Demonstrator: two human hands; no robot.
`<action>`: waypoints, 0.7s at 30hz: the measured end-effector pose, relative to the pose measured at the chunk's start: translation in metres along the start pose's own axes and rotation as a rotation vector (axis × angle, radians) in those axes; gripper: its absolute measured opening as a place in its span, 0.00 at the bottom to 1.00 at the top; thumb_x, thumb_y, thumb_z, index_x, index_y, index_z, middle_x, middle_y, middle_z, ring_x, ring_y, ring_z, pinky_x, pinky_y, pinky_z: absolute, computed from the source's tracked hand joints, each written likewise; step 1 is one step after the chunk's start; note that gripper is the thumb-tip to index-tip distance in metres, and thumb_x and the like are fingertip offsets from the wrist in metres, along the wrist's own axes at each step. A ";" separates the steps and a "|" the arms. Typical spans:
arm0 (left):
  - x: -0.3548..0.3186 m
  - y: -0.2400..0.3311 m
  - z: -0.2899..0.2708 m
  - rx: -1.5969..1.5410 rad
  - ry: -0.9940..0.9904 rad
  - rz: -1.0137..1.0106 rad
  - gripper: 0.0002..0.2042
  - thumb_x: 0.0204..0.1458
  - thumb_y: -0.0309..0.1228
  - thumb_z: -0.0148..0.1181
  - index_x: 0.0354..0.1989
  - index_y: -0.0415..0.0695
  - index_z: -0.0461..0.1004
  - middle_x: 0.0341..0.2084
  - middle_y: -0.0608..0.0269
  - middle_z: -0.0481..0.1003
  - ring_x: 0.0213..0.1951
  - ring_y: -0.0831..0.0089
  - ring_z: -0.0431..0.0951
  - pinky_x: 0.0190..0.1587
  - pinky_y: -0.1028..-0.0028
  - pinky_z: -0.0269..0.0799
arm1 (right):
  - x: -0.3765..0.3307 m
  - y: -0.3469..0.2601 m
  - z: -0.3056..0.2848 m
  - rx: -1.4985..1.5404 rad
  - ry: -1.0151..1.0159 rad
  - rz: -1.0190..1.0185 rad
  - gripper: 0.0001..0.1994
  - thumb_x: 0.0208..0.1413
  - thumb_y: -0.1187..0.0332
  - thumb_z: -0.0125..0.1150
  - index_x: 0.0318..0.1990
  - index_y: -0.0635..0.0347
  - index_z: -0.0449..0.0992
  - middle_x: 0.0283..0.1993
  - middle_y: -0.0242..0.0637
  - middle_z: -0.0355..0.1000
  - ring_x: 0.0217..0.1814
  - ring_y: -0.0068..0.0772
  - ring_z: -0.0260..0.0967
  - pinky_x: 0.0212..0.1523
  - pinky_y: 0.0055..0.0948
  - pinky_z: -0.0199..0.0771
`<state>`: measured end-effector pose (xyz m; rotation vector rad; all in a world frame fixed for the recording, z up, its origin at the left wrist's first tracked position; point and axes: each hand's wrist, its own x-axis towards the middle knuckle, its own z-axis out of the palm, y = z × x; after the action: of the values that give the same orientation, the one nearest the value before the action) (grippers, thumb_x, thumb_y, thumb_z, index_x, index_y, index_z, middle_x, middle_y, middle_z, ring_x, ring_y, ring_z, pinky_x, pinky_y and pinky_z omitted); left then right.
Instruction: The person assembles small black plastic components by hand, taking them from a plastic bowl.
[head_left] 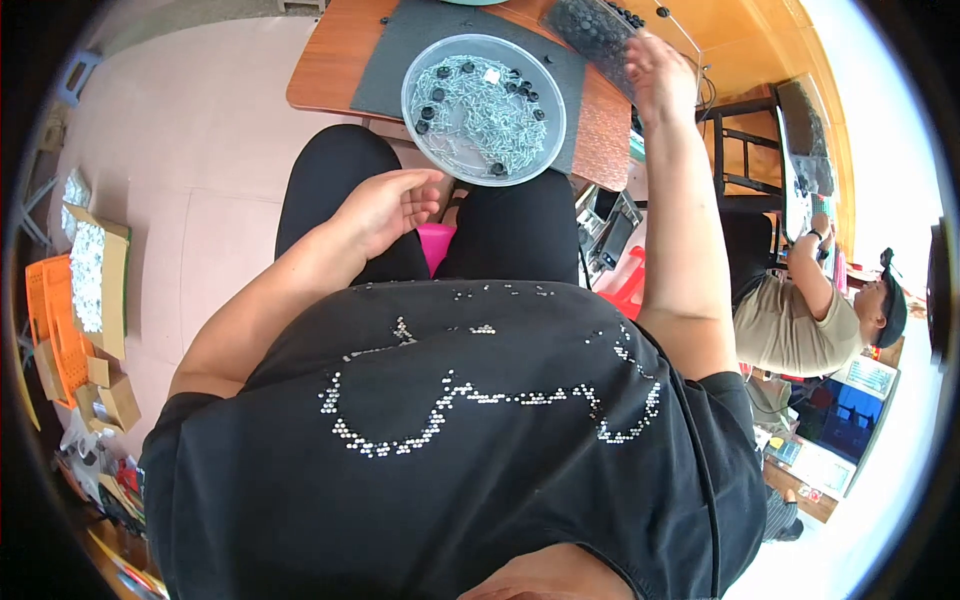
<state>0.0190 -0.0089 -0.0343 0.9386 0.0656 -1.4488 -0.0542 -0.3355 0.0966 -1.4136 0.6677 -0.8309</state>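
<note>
On the near part of the table and above my lap is a round translucent bowl (410, 90). It holds a heap of silvery screws (480, 115), several small black round caps (439, 95) and one white piece (491, 76). My left hand (395, 208) hangs just below the bowl's left rim, fingers loosely bent and apart from the thumb, with nothing visible in it. My right hand (660, 80) is at the right end of a clear plastic box (590, 40) with dark round pieces in it. Its fingers are curled together; what they hold, if anything, is hidden.
Under the bowl lies a dark grey mat (385, 75) on the brown wooden table (325, 60). A pink container (434, 243) shows between my legs. At right, another person (805, 310) works near a black chair (748, 150). Orange crates (55, 320) and cardboard boxes (115, 395) stand at left.
</note>
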 end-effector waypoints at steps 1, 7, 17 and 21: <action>0.000 -0.001 -0.005 -0.005 0.031 0.006 0.12 0.58 0.33 0.48 0.44 0.40 0.72 0.31 0.65 0.73 0.36 0.76 0.73 0.41 0.77 0.70 | -0.007 0.007 0.005 -0.148 -0.077 0.074 0.07 0.51 0.72 0.58 0.37 0.65 0.74 0.29 0.33 0.73 0.26 0.18 0.67 0.27 0.16 0.64; 0.003 0.004 0.001 -0.031 0.085 0.019 0.12 0.58 0.31 0.48 0.46 0.39 0.71 0.31 0.65 0.73 0.35 0.77 0.73 0.39 0.78 0.71 | -0.074 0.077 0.006 -0.947 -0.728 0.017 0.08 0.50 0.65 0.64 0.32 0.60 0.78 0.27 0.29 0.74 0.29 0.21 0.68 0.32 0.25 0.70; 0.017 -0.001 -0.011 -0.088 0.012 -0.013 0.12 0.58 0.29 0.48 0.47 0.38 0.69 0.33 0.63 0.74 0.36 0.75 0.75 0.38 0.77 0.73 | -0.107 0.075 0.033 -1.477 -0.867 -0.136 0.10 0.43 0.65 0.60 0.33 0.59 0.76 0.32 0.47 0.75 0.39 0.49 0.74 0.41 0.43 0.74; 0.017 -0.001 -0.016 -0.075 0.036 -0.004 0.12 0.57 0.29 0.49 0.47 0.38 0.69 0.34 0.61 0.74 0.37 0.73 0.75 0.39 0.76 0.73 | -0.114 0.085 0.028 -1.279 -0.717 -0.168 0.10 0.43 0.67 0.59 0.33 0.62 0.75 0.32 0.45 0.75 0.37 0.48 0.74 0.38 0.42 0.73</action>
<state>0.0289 -0.0132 -0.0552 0.9038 0.1474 -1.4239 -0.0875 -0.2283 0.0049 -2.7409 0.4918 0.1551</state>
